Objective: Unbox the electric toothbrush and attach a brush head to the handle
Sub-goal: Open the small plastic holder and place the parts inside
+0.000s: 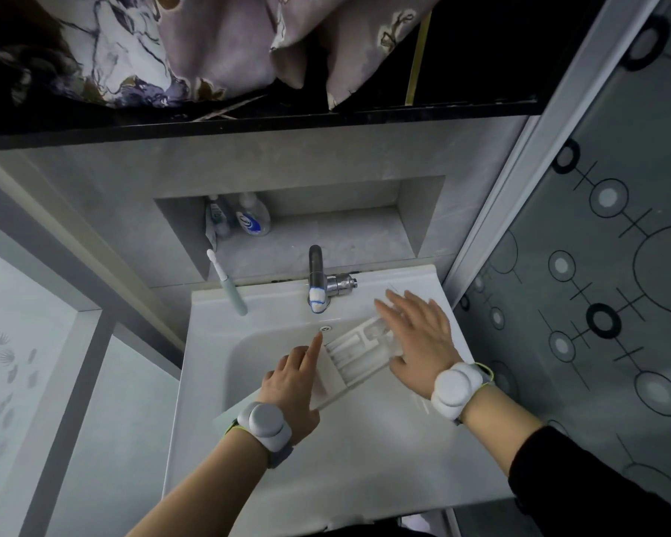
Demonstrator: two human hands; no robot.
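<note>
A white toothbrush box with an inner tray of slots is held slantwise over the sink basin. My left hand grips its near left end, index finger stretched along the edge. My right hand lies flat over the tray's right end with its fingers spread and slightly blurred; what is under the palm is hidden. An electric toothbrush with a pale green handle and a white brush head stands on the sink's back left rim, leaning against the wall.
A chrome tap stands at the back of the sink. A wall niche behind it holds a soap bottle and a tube. A patterned glass partition closes the right side. Cloth hangs from a dark shelf above.
</note>
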